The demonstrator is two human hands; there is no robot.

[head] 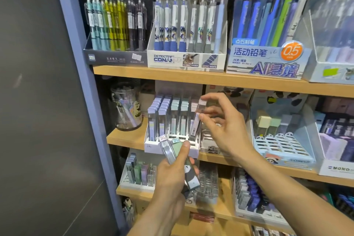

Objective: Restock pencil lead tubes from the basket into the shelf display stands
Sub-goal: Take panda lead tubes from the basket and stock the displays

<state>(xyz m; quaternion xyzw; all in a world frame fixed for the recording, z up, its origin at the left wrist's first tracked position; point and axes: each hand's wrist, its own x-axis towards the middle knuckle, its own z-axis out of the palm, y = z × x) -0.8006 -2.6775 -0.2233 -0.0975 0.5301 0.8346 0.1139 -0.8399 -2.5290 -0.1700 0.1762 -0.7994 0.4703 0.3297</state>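
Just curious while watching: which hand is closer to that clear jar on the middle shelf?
Left. The left hand, gripping several lead tubes, sits below and right of the clear jar. The right hand, pinching one tube at the white stand, is farther right.

Left hand [172, 174]: bare, no glove, no ring or watch in view; short, trimmed thumbnail.
Left forearm [153, 216]: bare up to the frame's lower edge, no sleeve showing.
Right hand [224, 122]: bare, no glove or ring; nails short.
Right forearm [287, 188]: bare from the wrist back to the frame's edge, no sleeve or band.
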